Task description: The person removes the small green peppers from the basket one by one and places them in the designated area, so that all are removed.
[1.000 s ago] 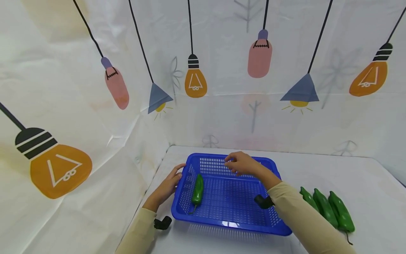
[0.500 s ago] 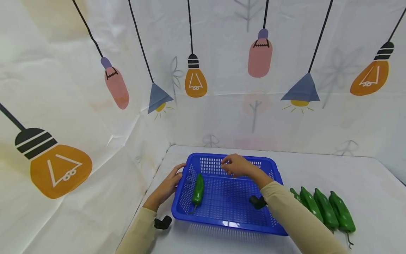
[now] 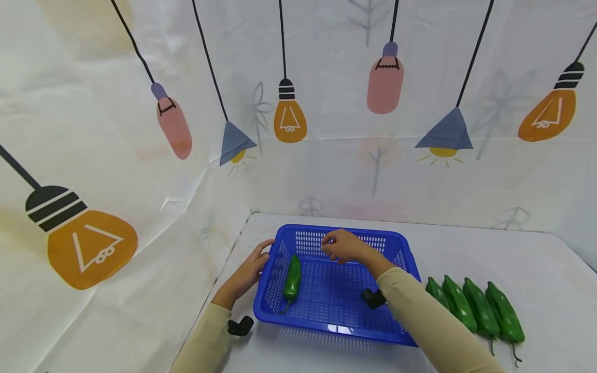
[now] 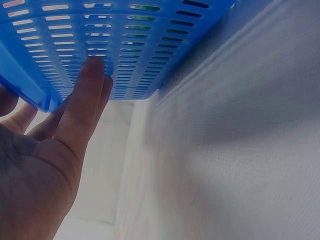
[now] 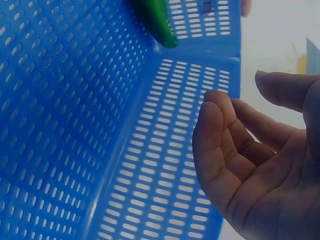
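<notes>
A blue perforated basket sits on the white table. One long green pepper lies inside it along the left wall, its stem toward the near side. In the head view my left hand rests against the basket's left side. The left wrist view has its fairly straight fingers touching the slotted outer wall. My right hand hovers over the back part of the basket. Its fingers are loosely bent and hold nothing; the right wrist view shows a gap between thumb and fingers.
Several green peppers lie side by side on the table, right of the basket; the right sleeve passes in front of some. A white sheet printed with lamps hangs behind and to the left. Each wrist carries a small black device.
My right hand has drifted a little left and nearer over the basket. Its sleeve has shifted, so more of the peppers on the right show. My left hand stays on the basket.
</notes>
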The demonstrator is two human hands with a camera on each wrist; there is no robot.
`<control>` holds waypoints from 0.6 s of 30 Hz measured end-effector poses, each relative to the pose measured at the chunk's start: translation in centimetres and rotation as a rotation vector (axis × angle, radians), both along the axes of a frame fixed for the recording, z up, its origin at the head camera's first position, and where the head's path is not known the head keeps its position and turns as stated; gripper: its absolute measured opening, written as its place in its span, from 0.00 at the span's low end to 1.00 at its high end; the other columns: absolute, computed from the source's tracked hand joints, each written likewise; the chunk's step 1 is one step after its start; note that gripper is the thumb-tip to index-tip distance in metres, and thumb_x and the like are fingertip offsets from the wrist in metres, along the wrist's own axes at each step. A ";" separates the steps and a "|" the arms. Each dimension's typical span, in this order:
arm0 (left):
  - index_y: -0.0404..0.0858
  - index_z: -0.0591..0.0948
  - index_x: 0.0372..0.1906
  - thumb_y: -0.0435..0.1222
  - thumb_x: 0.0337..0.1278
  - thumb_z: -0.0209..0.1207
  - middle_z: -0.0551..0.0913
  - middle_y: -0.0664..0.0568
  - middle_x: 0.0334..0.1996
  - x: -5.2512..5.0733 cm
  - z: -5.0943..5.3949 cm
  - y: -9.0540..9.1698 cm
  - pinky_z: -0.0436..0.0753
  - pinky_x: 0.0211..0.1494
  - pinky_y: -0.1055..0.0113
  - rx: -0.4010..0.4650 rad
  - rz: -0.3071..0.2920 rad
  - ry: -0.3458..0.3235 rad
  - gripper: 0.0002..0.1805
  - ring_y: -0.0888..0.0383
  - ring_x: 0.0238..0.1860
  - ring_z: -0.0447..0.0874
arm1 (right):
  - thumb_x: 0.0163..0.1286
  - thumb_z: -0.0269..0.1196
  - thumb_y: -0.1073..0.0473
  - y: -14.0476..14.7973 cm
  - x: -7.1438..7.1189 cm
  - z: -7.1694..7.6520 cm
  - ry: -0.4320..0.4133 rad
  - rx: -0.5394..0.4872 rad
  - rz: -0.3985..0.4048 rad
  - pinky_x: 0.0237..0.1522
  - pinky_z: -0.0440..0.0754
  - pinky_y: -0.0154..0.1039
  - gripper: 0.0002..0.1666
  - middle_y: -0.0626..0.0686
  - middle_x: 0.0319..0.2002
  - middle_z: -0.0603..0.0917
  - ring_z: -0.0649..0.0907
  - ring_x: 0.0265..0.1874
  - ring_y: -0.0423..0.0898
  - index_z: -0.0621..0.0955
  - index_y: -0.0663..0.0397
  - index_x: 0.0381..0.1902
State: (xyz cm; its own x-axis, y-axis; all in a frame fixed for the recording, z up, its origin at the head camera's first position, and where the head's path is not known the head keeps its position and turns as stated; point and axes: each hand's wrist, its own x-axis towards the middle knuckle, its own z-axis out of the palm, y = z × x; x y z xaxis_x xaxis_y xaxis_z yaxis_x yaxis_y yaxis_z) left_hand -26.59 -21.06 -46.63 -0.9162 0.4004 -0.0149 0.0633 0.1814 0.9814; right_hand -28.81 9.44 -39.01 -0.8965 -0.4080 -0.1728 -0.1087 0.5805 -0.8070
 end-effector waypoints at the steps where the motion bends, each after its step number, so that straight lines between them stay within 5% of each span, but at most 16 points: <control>1: 0.47 0.53 0.80 0.45 0.84 0.36 0.76 0.37 0.61 0.0 0.0 0.0 0.79 0.58 0.48 -0.002 0.001 0.001 0.27 0.42 0.57 0.80 | 0.76 0.59 0.60 0.0 -0.1 -0.1 -0.001 0.005 0.001 0.29 0.80 0.44 0.21 0.63 0.42 0.83 0.84 0.34 0.56 0.78 0.69 0.61; 9: 0.45 0.53 0.79 0.42 0.84 0.35 0.78 0.37 0.57 -0.2 0.0 0.0 0.81 0.55 0.53 0.012 -0.028 0.031 0.26 0.46 0.54 0.82 | 0.76 0.60 0.59 -0.6 -0.6 -1.0 0.002 0.041 -0.003 0.35 0.85 0.50 0.18 0.63 0.42 0.85 0.86 0.40 0.60 0.81 0.65 0.58; 18: 0.45 0.53 0.79 0.41 0.83 0.35 0.78 0.38 0.53 -0.1 0.0 0.0 0.80 0.54 0.53 0.023 -0.020 0.017 0.26 0.47 0.52 0.81 | 0.75 0.62 0.59 -1.5 -1.0 -1.9 -0.008 0.050 -0.033 0.31 0.84 0.41 0.17 0.62 0.40 0.86 0.86 0.36 0.54 0.82 0.64 0.56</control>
